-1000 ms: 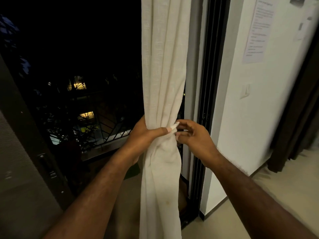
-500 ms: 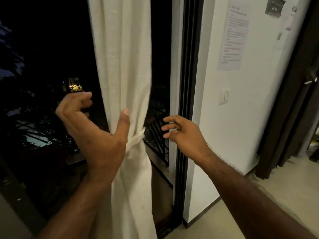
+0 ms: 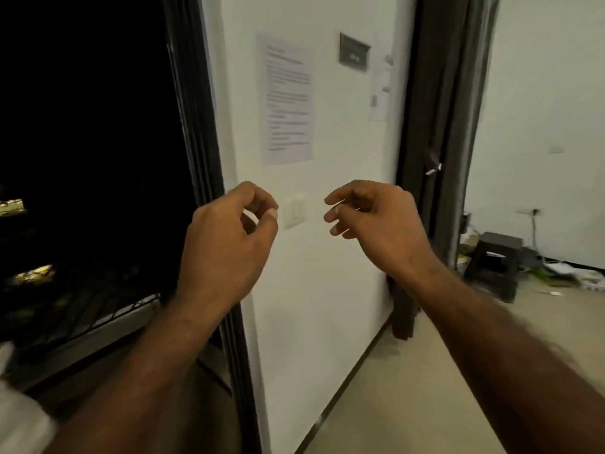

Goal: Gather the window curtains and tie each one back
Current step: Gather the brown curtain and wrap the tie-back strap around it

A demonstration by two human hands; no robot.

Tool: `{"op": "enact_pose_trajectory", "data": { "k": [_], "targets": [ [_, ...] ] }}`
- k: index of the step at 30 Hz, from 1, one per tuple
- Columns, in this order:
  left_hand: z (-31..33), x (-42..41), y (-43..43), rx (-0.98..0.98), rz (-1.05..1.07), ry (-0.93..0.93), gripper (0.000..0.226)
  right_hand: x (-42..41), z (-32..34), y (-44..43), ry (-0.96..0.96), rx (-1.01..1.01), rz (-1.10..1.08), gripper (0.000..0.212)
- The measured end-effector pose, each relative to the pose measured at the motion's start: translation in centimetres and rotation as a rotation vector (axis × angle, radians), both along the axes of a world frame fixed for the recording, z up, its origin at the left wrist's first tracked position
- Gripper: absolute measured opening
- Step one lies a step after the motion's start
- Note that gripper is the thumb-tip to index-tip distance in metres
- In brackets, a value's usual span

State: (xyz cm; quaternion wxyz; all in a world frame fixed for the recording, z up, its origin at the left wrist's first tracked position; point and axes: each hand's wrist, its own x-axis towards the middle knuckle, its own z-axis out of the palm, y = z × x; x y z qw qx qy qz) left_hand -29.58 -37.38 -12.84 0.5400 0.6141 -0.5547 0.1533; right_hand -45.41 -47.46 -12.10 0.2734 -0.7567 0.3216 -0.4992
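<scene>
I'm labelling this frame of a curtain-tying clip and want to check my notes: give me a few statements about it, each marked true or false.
1. The left hand and the right hand both hold nothing. True.
2. The printed white paper sheet lies on the floor. False: it is stuck on the white wall.
3. The dark brown curtain hangs to the right of the white wall. True.
4. The right hand grips the dark brown curtain. False: it is raised in the air, apart from it.
5. The small dark stool stands on the beige floor. True.
</scene>
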Motion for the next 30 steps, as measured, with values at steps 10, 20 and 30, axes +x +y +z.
{"op": "enact_pose_trajectory", "data": {
  "k": [10,20,30],
  "targets": [
    [-0.8,-6.0,-20.8,0.072,-0.338,0.069,0.008,-9.3,-0.4,-15.5,-0.096,-0.050,-0.330,0.021],
    [-0.7,-12.4,-42.2,0.158,-0.510,0.027,0.008,-16.7,-1.2,-32.5,-0.087,-0.035,-0.587,0.016],
    [-1.4,-20.4,-63.7,0.163,-0.499,0.002,0.007,-24.6,-2.3,-54.1,-0.081,-0.044,-0.586,0.014]
  ]
}}
